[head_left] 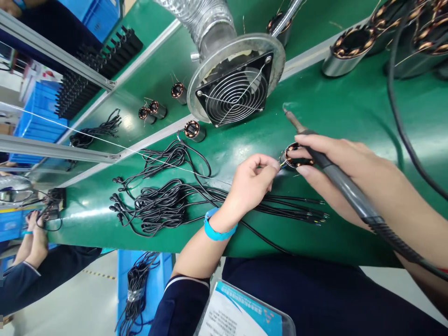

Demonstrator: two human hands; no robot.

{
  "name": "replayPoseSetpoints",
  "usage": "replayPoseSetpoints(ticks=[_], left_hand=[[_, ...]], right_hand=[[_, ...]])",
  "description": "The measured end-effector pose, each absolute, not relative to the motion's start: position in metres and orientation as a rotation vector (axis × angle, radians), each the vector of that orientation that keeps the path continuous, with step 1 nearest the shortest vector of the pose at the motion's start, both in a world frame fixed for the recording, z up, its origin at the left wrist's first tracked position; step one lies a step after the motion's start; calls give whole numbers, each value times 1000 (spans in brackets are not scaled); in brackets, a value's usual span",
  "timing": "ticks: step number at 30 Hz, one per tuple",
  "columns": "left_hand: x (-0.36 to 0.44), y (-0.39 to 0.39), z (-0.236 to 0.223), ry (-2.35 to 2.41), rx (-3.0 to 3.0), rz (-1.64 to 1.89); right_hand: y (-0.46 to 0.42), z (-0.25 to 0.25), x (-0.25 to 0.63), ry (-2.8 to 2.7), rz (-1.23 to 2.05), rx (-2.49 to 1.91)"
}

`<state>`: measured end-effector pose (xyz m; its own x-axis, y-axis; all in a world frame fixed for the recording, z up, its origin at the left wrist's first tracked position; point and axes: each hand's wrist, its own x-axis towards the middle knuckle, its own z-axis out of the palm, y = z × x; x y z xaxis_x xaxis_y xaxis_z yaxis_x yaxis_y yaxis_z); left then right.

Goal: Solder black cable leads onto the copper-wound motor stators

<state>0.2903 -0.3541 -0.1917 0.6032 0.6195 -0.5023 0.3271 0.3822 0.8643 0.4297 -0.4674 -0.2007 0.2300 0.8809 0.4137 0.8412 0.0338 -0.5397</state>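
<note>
My left hand (250,182), with a blue wristband, is closed in a pinch at the thin wire ends (282,165) beside a small motor stator (292,161). The stator has copper windings in a metal ring and stands on the green bench. My right hand (353,172) grips a soldering iron (336,179), its tip pointing up and left, apart from the stator. Thumb and fingers of that hand also reach around the stator and partly hide it. A thin pale strand (154,157) runs from the upper left to my left hand.
Black cables (161,207) lie bundled on the green bench (94,228). A round fume-extraction fan (236,95) stands behind. Larger stators (346,51) sit at back right, a small one (194,131) near the rail. A blue bin (163,268) is below; a co-worker's hands (35,224) are far left.
</note>
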Motion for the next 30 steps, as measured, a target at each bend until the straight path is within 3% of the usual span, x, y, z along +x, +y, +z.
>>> replayPoseSetpoints(ticks=[11,18,26,30], left_hand=[[287,-353,-191,902,1269,220],[278,-357,-201,582,1975,627],[275,-356,-209,492,2235,634],[276,-356,-204,583,2231,473]], right_hand=[[-461,-214,417,-1546,43,-1856],[-459,-207,414,-1480,-11,-1771],[-457,-216,416,-1371,140,-1787],[-460,-225,422,-1446,125,-1757]])
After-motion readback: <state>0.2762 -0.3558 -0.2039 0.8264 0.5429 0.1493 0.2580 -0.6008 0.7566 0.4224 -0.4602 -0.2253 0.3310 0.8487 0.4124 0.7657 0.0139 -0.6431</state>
